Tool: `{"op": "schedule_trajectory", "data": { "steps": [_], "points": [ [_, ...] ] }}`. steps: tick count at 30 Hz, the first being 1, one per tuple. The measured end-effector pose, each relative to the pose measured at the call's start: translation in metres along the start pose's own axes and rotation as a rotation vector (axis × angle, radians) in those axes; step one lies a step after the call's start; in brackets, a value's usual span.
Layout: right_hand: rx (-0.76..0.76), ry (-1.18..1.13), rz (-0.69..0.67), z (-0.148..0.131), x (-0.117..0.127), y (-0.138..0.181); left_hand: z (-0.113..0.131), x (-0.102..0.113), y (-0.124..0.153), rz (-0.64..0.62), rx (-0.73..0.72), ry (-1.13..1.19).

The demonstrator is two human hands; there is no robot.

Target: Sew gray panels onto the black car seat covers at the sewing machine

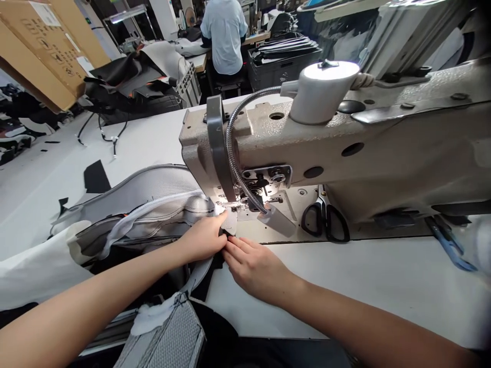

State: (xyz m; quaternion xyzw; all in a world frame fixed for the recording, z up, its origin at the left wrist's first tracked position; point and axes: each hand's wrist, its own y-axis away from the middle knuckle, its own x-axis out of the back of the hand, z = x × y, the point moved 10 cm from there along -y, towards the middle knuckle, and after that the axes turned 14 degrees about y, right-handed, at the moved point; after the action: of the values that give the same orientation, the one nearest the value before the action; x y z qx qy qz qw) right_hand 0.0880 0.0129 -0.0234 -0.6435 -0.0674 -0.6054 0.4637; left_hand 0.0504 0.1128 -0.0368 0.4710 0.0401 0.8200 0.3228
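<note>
A beige industrial sewing machine stands on a white table. A grey mesh and fabric piece with white edging lies under its needle area and trails off the front edge. My left hand presses on the fabric just left of the presser foot, fingers closed against the material. My right hand lies beside it, fingers stretched toward the fabric edge in front of the needle, touching it.
Black scissors lie on the machine bed under the arm. Blue-handled pliers rest at the right. A gooseneck lamp curls by the needle. A person in a light shirt sits at a far table; cardboard boxes are at upper left.
</note>
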Motion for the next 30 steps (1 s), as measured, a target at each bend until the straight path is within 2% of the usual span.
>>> {"op": "schedule_trajectory", "data": {
  "steps": [3,7,10,16,19,22,26,30],
  "points": [
    [-0.024,-0.004,0.036,0.005,0.001,0.001,-0.002,0.002,0.000,0.092,-0.032,-0.032],
    [0.003,0.017,0.080,-0.005,0.007,0.003,-0.005,0.001,0.008,0.179,-0.135,-0.044],
    [-0.032,0.025,0.060,-0.008,0.009,0.001,-0.002,-0.002,0.012,0.176,-0.204,-0.055],
    [-0.032,-0.003,-0.029,0.003,0.004,-0.005,0.010,-0.008,0.002,0.159,-0.188,-0.241],
    [-0.049,0.019,-0.003,0.014,0.002,-0.005,0.017,-0.007,-0.007,0.179,-0.220,-0.288],
    [-0.078,0.020,0.032,0.021,0.001,-0.004,0.021,-0.004,-0.010,0.191,-0.264,-0.240],
    [-0.059,-0.017,0.075,0.018,0.001,-0.001,0.014,0.004,0.002,0.224,-0.186,-0.165],
    [-0.041,-0.054,0.119,0.012,0.007,0.001,0.013,-0.005,0.025,0.159,-0.092,-0.365]
  ]
}}
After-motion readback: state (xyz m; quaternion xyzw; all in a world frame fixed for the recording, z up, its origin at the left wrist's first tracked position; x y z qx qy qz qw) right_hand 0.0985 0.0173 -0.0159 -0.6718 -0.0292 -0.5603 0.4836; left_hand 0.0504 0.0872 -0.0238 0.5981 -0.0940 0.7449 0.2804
